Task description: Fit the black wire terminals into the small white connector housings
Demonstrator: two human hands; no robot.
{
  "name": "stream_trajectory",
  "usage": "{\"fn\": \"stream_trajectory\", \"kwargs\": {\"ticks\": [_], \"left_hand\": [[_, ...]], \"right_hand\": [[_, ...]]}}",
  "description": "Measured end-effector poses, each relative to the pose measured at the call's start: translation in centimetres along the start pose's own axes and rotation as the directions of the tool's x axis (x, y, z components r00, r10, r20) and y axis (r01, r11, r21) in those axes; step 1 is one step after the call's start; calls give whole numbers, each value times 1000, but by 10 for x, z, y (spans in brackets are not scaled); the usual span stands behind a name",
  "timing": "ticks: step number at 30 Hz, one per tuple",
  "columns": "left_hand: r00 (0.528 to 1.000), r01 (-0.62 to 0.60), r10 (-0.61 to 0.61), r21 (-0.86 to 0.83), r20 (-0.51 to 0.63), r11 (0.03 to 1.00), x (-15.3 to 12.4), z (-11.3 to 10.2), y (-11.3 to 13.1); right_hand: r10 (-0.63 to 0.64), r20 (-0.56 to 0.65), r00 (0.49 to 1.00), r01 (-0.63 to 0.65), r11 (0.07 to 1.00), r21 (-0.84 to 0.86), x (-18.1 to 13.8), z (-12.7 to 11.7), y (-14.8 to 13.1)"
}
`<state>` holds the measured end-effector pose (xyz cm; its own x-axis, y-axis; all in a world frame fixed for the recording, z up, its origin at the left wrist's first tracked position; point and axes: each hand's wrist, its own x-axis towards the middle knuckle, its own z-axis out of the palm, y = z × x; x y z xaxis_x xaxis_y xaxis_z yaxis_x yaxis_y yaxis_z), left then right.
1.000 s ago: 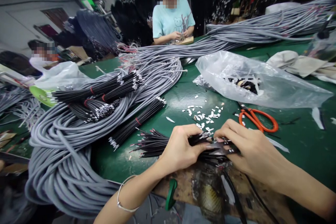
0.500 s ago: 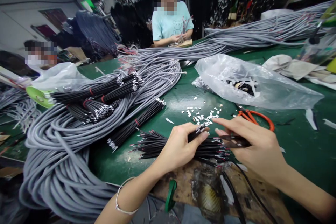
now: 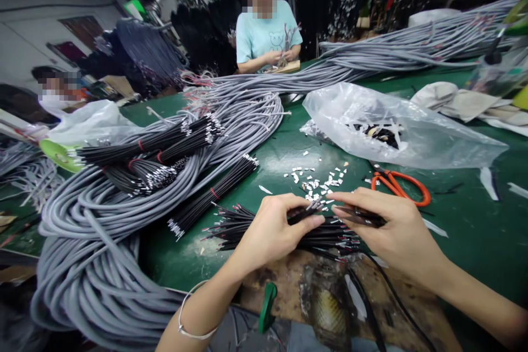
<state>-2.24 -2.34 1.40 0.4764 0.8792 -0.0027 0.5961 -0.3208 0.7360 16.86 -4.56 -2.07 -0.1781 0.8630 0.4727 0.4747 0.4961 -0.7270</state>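
My left hand (image 3: 280, 225) pinches several short black cables (image 3: 305, 210), their pale stripped ends pointing right. Facing it, my right hand (image 3: 388, 225) is closed around dark tweezers (image 3: 363, 215), with its index finger stretched toward those cable ends. Whether the tweezers touch a cable cannot be made out. Beneath both hands lies a loose pile of black cables (image 3: 235, 228) with red and white wire ends. Small white pieces (image 3: 315, 182) are scattered on the green table (image 3: 280, 162) just beyond my fingers.
Orange-handled scissors (image 3: 402, 187) lie to the right. Behind them rests a clear plastic bag (image 3: 445, 146) with dark scraps inside. Grey cable coils (image 3: 111, 264) fill the left, topped by tied black bundles (image 3: 144, 148). A wooden board (image 3: 284, 286) lies in front. Across the table sits a person (image 3: 268, 38).
My right hand has moved slightly left, bringing the tweezers closer to the cable ends in my left hand. The left hand has shifted only a little.
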Motion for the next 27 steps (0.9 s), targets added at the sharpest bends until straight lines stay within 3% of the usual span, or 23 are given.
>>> {"fn": "stream_trajectory", "kwargs": {"ticks": [5,11,17,23,27], "left_hand": [[1000,21,-21,31,-13,999,-1,-1,4],[993,17,-39,-183,-115,983,0,11,1],[988,38,-58,-142,-146,989,-1,13,0],[974,-90,82,-27,-210,996,-1,16,1],[964,-105,111,38,-240,994,-2,16,1]], "right_hand": [[-36,-41,998,37,999,16,1,-1,-2],[-38,-57,998,38,999,-3,0,-2,-5],[-57,-118,991,54,998,-35,-2,-1,-4],[18,-69,997,-18,1000,-5,-2,-1,-1],[-79,-108,991,75,996,-47,-2,0,-4]]}}
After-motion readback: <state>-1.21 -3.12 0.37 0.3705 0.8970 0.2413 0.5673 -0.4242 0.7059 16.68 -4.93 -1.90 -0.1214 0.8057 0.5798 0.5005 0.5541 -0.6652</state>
